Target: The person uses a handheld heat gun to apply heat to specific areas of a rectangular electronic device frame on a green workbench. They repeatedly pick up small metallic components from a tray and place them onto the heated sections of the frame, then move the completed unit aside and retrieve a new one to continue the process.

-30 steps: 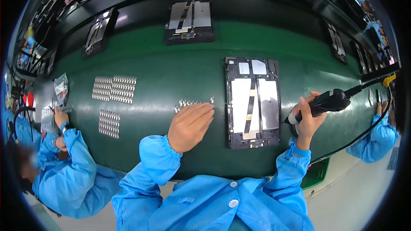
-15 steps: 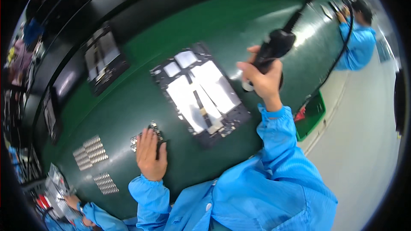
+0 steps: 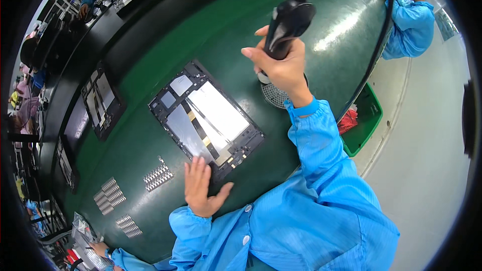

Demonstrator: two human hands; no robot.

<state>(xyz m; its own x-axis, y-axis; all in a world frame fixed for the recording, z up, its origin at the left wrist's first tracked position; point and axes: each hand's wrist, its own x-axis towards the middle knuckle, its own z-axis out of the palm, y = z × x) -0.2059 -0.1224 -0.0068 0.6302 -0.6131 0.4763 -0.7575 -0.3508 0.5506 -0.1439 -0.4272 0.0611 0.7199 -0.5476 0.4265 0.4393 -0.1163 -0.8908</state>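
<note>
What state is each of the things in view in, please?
Flat device, uncovered, innards showing
Black tool, held
Left hand, open, at the device's near edge
Right hand, closed around the tool
Small metal parts, laid in rows
Green bin, open, red item inside
Perforated disc, partly hidden

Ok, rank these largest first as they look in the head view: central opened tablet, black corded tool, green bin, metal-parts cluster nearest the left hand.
1. Opened tablet
2. Black corded tool and green bin: too close to rank; the tool looks nearer the camera.
3. Metal-parts cluster
</note>
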